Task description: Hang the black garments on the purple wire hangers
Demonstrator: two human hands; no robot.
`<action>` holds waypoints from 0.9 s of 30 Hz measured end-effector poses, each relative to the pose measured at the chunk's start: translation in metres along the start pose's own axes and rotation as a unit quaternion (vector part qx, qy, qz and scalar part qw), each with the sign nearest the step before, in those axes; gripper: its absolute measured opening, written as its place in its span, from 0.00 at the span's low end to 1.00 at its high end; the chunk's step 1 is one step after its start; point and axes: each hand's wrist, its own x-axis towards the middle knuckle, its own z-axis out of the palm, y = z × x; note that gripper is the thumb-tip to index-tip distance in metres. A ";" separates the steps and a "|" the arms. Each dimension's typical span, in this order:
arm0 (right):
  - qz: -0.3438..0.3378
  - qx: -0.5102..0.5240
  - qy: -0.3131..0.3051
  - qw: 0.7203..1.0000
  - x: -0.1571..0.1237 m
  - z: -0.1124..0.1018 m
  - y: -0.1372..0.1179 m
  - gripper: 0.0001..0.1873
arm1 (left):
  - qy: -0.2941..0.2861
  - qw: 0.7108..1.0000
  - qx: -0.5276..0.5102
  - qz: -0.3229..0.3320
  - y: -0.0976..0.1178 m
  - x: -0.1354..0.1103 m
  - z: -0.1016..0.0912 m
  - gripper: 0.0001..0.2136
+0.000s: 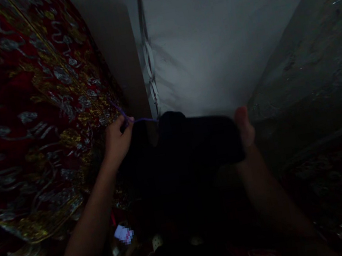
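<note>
A black piece of cloth (189,142), perhaps a garment, hangs in front of me at the centre of the head view. My left hand (120,136) is closed in a pinch around a thin purple cord (145,119). From the pinch, one part of the cord runs to the top of the cloth and another goes up towards the embroidery. At the cloth's right end is my right hand (244,126), its thumb upright. Its other fingers are lost behind the cloth or in the dark, so its grip is unclear.
Red fabric with gold and silver embroidery (27,112) stands close on the left. A pale wall (203,44) rises behind, with white scrolled metalwork (151,74) before it. Below lie a small white card (123,234) and dim clutter. More dark fabric (329,171) is at right.
</note>
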 end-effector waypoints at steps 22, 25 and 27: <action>-0.264 -0.433 0.082 0.858 -0.009 0.047 0.117 0.66 | -0.204 0.934 -0.278 -0.095 0.075 -0.058 0.107 0.16; -0.231 -0.384 0.057 0.892 -0.009 0.024 0.115 0.61 | -0.187 0.943 -0.255 -0.105 0.076 -0.062 0.095 0.16; -0.181 -0.360 0.031 0.915 -0.010 0.004 0.115 0.52 | -0.182 0.954 -0.221 -0.090 0.075 -0.065 0.086 0.16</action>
